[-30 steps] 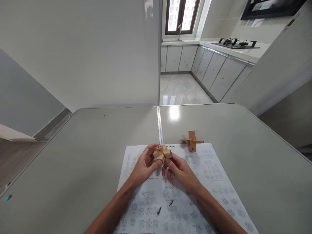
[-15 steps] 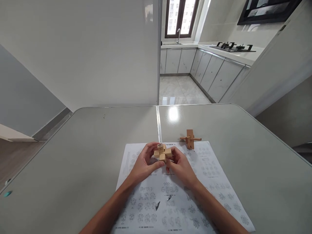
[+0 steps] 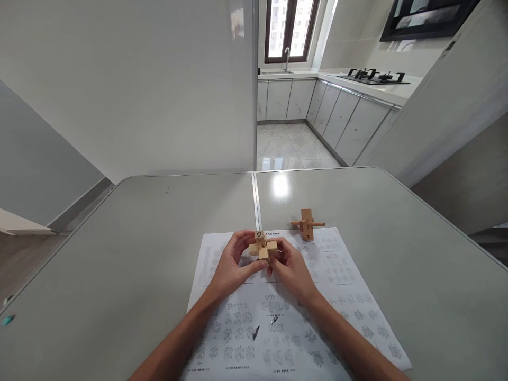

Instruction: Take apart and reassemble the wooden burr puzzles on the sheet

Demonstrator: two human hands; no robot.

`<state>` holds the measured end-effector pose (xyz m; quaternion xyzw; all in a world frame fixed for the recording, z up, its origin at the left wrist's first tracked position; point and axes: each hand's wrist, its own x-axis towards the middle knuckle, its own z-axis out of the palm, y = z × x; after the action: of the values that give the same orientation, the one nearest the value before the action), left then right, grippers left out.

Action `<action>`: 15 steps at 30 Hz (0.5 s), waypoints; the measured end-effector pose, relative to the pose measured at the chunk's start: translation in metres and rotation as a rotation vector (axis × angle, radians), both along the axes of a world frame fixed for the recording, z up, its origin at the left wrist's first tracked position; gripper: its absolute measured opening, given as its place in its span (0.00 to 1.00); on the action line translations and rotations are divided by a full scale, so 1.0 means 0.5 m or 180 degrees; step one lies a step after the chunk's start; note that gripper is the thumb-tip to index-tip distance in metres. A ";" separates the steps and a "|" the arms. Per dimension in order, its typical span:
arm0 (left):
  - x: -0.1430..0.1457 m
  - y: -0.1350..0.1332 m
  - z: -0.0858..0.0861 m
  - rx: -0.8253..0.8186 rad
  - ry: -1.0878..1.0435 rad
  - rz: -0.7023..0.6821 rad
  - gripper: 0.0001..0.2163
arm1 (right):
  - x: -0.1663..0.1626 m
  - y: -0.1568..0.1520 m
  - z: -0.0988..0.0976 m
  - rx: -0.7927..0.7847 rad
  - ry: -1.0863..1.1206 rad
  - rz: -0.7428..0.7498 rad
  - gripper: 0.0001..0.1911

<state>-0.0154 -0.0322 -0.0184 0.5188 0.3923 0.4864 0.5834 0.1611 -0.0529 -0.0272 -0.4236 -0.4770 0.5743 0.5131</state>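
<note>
A light wooden burr puzzle (image 3: 263,246) of interlocking blocks is held between both hands, above the upper part of a printed instruction sheet (image 3: 238,296). One of its blocks bears a dark mark on top. My left hand (image 3: 235,263) grips it from the left, thumb at the near block and fingers curled behind. From the right, my right hand (image 3: 291,267) closes on it with thumb and fingers. Parts of the puzzle are hidden by the fingers. A darker brown wooden puzzle (image 3: 307,225) rests at the sheet's far edge, beyond my right hand.
The sheet lies on a grey-green table (image 3: 119,275) with a metal seam (image 3: 256,203) running away from me. Two torn-looking dark spots show on the sheet. A small teal object (image 3: 8,320) lies at the left edge. Past the table is a kitchen with a hob (image 3: 373,77).
The whole view has shifted slightly. The marked block of the burr puzzle shows a little more upright between my hands. Both hands keep their hold.
</note>
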 end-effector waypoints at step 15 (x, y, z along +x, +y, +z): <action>-0.001 0.005 0.006 -0.0056 -0.0164 0.0038 0.26 | -0.004 0.000 0.031 -0.0357 0.0428 0.0234 0.23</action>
<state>-0.0161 -0.0296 -0.0155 0.4986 0.3845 0.4996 0.5950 0.1593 -0.0528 -0.0116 -0.3943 -0.4238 0.6456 0.4980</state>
